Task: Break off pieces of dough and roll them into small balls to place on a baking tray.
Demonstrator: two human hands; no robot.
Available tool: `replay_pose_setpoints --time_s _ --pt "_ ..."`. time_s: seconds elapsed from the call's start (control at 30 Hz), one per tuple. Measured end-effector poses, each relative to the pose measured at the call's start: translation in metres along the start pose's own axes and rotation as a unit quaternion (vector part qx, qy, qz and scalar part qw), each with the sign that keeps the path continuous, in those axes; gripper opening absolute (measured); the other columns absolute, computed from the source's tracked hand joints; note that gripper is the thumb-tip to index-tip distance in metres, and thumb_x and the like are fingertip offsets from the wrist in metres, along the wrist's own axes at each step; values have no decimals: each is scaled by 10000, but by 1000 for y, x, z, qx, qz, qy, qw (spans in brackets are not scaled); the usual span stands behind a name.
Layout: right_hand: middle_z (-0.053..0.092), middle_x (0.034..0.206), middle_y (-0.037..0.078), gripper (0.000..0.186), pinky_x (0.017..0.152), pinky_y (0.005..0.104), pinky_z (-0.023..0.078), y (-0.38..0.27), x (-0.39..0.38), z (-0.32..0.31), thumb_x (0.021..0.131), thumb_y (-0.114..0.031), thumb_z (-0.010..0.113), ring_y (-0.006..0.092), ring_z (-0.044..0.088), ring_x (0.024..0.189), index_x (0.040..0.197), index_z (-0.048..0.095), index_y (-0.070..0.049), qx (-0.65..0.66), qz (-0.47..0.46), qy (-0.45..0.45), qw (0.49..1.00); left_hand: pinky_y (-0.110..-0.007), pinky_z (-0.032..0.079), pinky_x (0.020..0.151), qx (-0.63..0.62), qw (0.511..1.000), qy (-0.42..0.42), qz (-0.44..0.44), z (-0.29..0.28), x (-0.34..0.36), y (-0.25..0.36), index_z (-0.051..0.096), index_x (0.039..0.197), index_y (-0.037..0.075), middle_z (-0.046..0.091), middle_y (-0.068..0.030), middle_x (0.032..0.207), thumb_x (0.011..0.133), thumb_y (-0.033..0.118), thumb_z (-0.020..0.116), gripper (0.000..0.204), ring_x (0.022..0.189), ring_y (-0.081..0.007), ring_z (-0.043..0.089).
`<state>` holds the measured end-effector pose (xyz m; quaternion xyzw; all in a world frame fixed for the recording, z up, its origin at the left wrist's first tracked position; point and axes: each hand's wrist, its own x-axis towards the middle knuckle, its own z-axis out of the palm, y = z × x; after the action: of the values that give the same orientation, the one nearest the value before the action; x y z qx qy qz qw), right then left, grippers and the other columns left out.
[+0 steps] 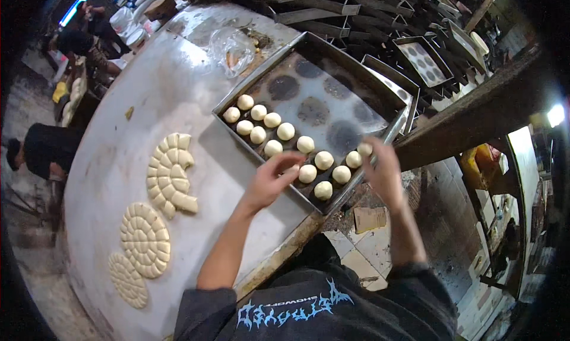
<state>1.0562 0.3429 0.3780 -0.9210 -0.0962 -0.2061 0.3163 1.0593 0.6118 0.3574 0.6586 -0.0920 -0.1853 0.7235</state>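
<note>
Rows of round pale dough balls (285, 131) sit in a deep rectangular metal tray (320, 91), along its near and left sides. My left hand (270, 183) reaches over the tray's near wall, its fingers curled round a dough ball that they partly hide. At the tray's right corner my right hand (385, 170) has its fingertips closed on another dough ball (364, 150). Left of the tray, on the pale tabletop (208, 234), lie two scored dough rounds, a larger one (145, 240) and a smaller one (127, 280). Beyond them is a partly used dough round (169, 174) with pieces gone from its right side.
A crumpled clear plastic bag (231, 53) lies on the table behind the tray. More metal trays (423, 62) are stacked beyond it. A dark beam (475, 112) slants in from the right. Other people (44, 151) are at the far left. Cardboard (369, 219) lies on the floor.
</note>
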Motion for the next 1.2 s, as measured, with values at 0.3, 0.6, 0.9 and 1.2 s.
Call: replay_pose_setpoints --time_s 0.3,0.6,0.9,1.2 --pt "631 946 192 434 779 394 485 93 76 26 670 -236 719 347 606 897 1028 594 -24 -79 43 -427 899 -386 431 963 -160 911 380 -19 -49 -292 -45 495 1171 -14 573 -142 1144 862 98 566 336 1061 -235 562" --pt "504 1185 197 549 910 444 441 47 68 29 703 -179 697 374 531 1066 1203 502 -64 -196 7 -387 901 -344 440 932 -96 882 461 -17 -32 -333 -52 523 1169 24 592 -112 1132 876 117 585 314 1039 -205 568" --pt "602 979 189 338 795 390 488 -196 -51 241 873 -271 620 314 598 905 1029 621 29 148 -57 -349 924 -291 431 939 -84 851 513 -72 -14 -332 -78 539 1141 11 622 -71 1077 919 28 513 224 1019 -136 577" --pt "500 1122 258 503 862 469 438 -344 -69 362 834 -425 604 412 531 977 1018 548 40 92 135 -305 938 -286 452 895 -58 830 549 -78 -19 -360 -77 569 1081 -12 642 -82 1024 929 105 538 195 983 -137 594"
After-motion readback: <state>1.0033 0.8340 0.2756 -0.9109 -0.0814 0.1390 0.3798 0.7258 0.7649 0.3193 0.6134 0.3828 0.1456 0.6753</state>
